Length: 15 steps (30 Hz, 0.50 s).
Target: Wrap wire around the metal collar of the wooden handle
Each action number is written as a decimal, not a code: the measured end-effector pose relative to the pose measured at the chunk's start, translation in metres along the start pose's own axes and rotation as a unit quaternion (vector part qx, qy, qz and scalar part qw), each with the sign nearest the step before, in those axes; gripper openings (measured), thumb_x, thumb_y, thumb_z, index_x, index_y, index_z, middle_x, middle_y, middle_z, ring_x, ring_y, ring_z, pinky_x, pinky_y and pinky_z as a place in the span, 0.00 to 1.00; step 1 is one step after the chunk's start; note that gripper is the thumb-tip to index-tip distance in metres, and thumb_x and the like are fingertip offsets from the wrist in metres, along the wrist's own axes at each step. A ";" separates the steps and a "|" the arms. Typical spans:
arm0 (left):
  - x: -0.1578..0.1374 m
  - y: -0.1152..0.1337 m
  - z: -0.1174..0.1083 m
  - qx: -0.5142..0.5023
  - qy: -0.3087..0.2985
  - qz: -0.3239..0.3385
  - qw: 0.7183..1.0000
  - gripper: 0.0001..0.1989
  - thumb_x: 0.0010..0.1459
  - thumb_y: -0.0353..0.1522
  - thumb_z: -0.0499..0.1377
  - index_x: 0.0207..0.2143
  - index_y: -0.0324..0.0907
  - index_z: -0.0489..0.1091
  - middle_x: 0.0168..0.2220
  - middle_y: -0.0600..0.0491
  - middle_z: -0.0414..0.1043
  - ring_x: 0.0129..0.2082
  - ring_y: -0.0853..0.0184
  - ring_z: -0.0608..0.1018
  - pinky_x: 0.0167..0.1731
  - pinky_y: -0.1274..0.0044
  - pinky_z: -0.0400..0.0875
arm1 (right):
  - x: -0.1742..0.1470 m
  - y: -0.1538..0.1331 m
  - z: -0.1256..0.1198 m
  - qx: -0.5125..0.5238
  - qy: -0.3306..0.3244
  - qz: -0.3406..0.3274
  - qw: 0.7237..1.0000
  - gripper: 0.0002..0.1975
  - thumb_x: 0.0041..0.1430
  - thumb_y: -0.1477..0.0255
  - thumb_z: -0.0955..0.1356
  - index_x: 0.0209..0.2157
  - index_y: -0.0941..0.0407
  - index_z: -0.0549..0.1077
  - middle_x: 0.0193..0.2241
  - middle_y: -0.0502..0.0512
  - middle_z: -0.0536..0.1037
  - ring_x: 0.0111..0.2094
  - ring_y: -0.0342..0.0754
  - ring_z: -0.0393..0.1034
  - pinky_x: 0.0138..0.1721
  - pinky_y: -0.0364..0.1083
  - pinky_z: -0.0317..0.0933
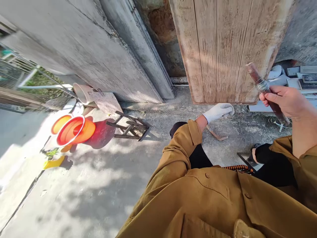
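One wire-wrapped stick (pixel 263 85) slants in my right hand (pixel 288 100); left hand (pixel 218 112) is by the board (pixel 223 53)'s bottom edge, can't tell its grip.

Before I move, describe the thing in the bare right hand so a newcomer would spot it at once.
Find the tall plank panel at the top of the view, then go to its lower right, where the bare right hand is. The reddish-brown stick slants through that hand's grip. Silvery wire coiled around it sets it apart from the flat boards behind.
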State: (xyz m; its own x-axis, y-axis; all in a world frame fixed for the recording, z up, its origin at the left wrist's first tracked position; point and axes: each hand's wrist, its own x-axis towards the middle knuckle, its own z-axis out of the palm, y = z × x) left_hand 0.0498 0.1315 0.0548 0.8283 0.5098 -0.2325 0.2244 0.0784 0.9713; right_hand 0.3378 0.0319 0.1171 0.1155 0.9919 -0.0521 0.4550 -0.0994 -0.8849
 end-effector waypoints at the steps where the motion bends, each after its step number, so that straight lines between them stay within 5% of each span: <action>1: -0.003 0.003 0.004 0.032 -0.019 -0.009 0.999 0.13 0.74 0.38 0.60 0.39 0.38 0.75 0.39 0.50 0.80 0.26 0.75 0.69 0.31 0.78 0.67 | 0.001 0.002 0.001 -0.016 0.040 0.020 0.999 0.20 0.62 0.49 0.73 0.37 0.53 0.79 0.34 0.56 0.82 0.34 0.51 0.73 0.44 0.51 0.70; 4: -0.014 0.015 0.016 0.163 -0.040 -0.021 0.986 0.13 0.73 0.38 0.61 0.41 0.38 0.79 0.41 0.51 0.82 0.37 0.70 0.77 0.45 0.77 0.73 | 0.008 0.012 0.007 -0.134 0.101 0.082 0.982 0.14 0.64 0.57 0.69 0.37 0.53 0.79 0.30 0.56 0.82 0.35 0.54 0.76 0.46 0.53 0.70; 9: -0.029 0.032 0.018 0.262 -0.062 0.009 0.963 0.14 0.73 0.35 0.58 0.44 0.37 0.81 0.48 0.49 0.85 0.51 0.65 0.81 0.60 0.76 0.71 | 0.022 0.033 0.013 -0.335 0.080 0.089 0.935 0.23 0.69 0.55 0.65 0.50 0.54 0.84 0.40 0.67 0.87 0.42 0.64 0.79 0.44 0.55 0.68; 12: -0.036 0.035 0.014 0.247 -0.044 0.020 0.968 0.14 0.73 0.37 0.58 0.43 0.37 0.81 0.48 0.48 0.85 0.50 0.64 0.81 0.60 0.74 0.72 | 0.025 0.046 0.016 -0.419 -0.054 0.088 0.902 0.20 0.67 0.57 0.67 0.48 0.53 0.86 0.43 0.68 0.88 0.43 0.65 0.79 0.43 0.55 0.67; 15: -0.040 0.033 0.012 0.199 0.003 0.018 0.980 0.14 0.72 0.38 0.60 0.42 0.37 0.80 0.45 0.48 0.83 0.47 0.65 0.80 0.57 0.73 0.74 | 0.015 0.046 0.023 -0.326 -0.246 0.051 0.911 0.14 0.55 0.60 0.76 0.40 0.51 0.89 0.38 0.62 0.89 0.39 0.62 0.80 0.41 0.54 0.69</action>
State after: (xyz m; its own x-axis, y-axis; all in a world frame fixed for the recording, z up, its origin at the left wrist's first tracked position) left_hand 0.0303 0.1034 0.0953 0.8364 0.5115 -0.1968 0.3788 -0.2800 0.8821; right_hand 0.3400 0.0445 0.0649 -0.1516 0.8740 -0.4616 0.9102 -0.0587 -0.4100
